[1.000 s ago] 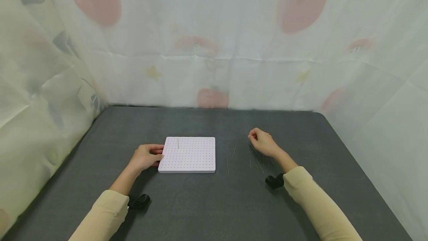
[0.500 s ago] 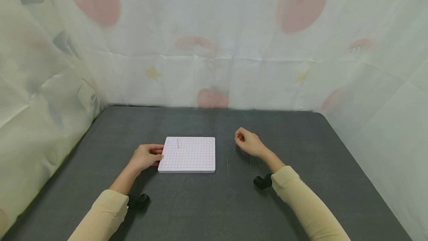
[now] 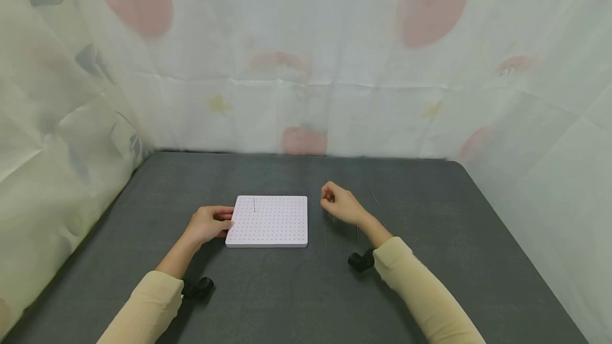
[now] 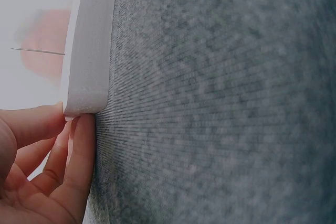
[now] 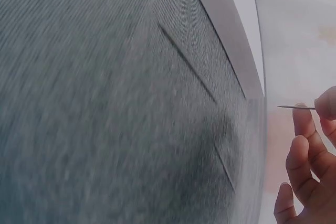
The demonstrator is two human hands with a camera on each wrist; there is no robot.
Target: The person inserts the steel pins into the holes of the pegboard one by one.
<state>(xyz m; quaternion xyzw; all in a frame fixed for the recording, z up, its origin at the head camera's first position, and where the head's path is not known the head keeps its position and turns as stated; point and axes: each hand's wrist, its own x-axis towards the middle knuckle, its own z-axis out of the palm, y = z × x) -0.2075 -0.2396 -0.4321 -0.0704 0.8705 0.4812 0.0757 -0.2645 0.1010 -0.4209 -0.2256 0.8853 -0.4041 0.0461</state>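
Observation:
A white pegboard [image 3: 274, 227] with a grid of small holes lies on the dark table. One thin metal pin [image 3: 254, 205] stands upright in it, toward the back left. My left hand [image 3: 204, 224] holds the board's left edge, thumb at the top rim and fingers against the side, as the left wrist view shows at the board's corner [image 4: 86, 93]. To the right of the board, my right hand [image 3: 343, 206] is raised over the table. Between thumb and forefinger it pinches another thin metal pin [image 5: 289, 107], whose tip sticks out in the right wrist view.
Several loose pins lie right of the board, among them a near pin [image 3: 325, 238], one pin under the right forearm [image 3: 357, 233] and a farther pin [image 3: 374, 197]. A patterned curtain [image 3: 373, 121] hangs behind the table [image 3: 287, 296].
My right hand has moved left from above the loose pins toward the board, carrying the pinched pin. The left hand and the board stay where they were.

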